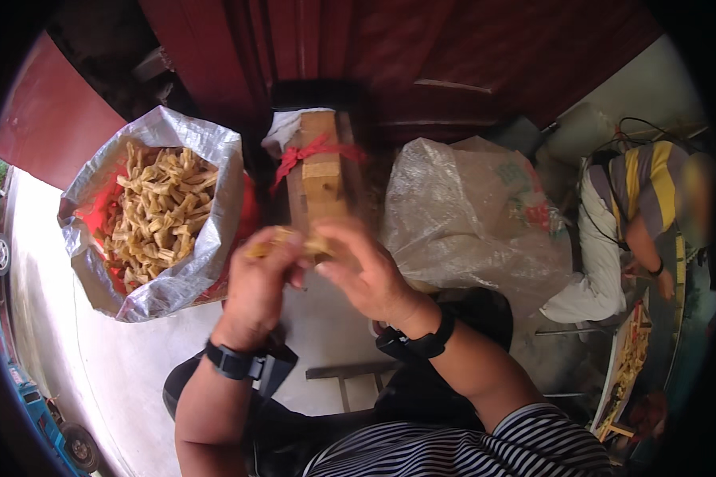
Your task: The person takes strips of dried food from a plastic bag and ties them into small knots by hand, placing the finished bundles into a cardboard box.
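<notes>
Pinched in the fingers of my left hand (254, 286) is a small tan, twisted strip (317, 243), slightly blurred. My right hand (374, 274) is at the strip's right end, its thumb and fingers apart; whether they touch it is hard to make out. Just beyond my hands stands a wooden block (321, 179) on a narrow stand, tied round with a red cloth strip (306, 153). To the left, a silvery sack (223, 171) with a red lining holds a heap of similar tan, knotted-looking pieces (163, 211).
A translucent plastic sheet (453, 215) lies to the right of the wooden block. Farther right, another person in a striped shirt (652, 187) reaches toward a tray (612, 374) of tan pieces. A red door (485, 48) rises at the back. Vehicles (44, 421) stand at far left.
</notes>
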Tool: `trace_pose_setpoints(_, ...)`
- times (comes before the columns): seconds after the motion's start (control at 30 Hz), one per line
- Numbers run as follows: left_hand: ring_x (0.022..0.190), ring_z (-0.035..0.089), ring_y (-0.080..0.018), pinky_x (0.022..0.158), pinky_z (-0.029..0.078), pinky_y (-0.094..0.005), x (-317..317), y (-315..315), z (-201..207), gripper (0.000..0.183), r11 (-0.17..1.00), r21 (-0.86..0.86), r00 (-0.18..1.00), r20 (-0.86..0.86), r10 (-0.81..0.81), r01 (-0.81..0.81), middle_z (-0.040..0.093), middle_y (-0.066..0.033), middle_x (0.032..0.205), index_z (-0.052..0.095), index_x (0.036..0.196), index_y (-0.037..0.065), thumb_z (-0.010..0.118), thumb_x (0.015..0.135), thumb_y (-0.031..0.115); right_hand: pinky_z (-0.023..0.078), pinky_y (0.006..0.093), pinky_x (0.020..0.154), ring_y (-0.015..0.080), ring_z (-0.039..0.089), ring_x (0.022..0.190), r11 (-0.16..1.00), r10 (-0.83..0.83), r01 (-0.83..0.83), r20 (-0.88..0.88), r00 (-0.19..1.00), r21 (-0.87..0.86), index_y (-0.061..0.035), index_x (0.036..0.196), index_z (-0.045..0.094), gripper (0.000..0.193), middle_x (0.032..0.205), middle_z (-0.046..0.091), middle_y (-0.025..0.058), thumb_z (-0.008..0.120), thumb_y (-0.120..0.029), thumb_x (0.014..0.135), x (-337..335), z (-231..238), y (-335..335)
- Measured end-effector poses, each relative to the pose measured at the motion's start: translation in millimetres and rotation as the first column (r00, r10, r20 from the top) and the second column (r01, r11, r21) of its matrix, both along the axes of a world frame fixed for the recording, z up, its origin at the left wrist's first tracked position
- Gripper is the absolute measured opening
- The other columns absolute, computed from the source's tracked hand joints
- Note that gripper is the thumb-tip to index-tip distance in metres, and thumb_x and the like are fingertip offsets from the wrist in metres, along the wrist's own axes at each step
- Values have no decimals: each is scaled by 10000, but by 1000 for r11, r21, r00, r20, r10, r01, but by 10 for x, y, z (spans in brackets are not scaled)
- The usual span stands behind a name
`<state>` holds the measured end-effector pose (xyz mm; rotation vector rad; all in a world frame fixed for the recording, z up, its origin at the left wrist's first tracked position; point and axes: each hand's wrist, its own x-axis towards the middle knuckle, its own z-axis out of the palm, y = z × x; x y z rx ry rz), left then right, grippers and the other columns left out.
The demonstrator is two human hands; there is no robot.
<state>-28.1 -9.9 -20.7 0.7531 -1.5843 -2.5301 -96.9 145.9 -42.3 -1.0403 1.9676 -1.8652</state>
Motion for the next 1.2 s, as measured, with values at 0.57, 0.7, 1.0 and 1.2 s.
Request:
trace_pose_setpoints(0.57,736,628,-152,690,520,-257,349,0,189,360,975,-79,960,-180,-217,205,665,-136,1008,508,1229,-29,571,928,159,483,375,786,326,610,886,7,165,591,-584,795,807,-64,958,662,191,894,649,166,562,-151,821,-1321,-206,2586)
trace_pose_setpoints(0.7,895,612,-150,756,525,-278,409,280,76,328,889,-155,894,-59,-445,432,642,-117,1017,517,1210,-39,599,905,50,473,403,792,338,609,915,200,114,122,-146,983,972,-85,1110,583,292,1007,632,156,541,-113,822,-1176,-304,3157)
trace_pose_setpoints(1.0,945,622,-173,754,530,-278,273,845,127,281,824,-197,843,30,-537,532,633,-115,1031,526,1199,-30,566,927,32,480,418,755,345,634,871,-14,252,-305,299,920,952,-49,949,671,230,867,670,169,552,-173,797,-845,-404,3341)
trace_pose_setpoints(1.2,944,627,-172,750,529,-270,332,1134,220,268,794,-206,814,17,-581,572,644,-117,1006,528,1196,-37,549,939,37,458,408,631,325,612,650,502,-449,31,230,863,864,-26,899,678,294,731,648,153,554,-288,851,-904,-681,3337)
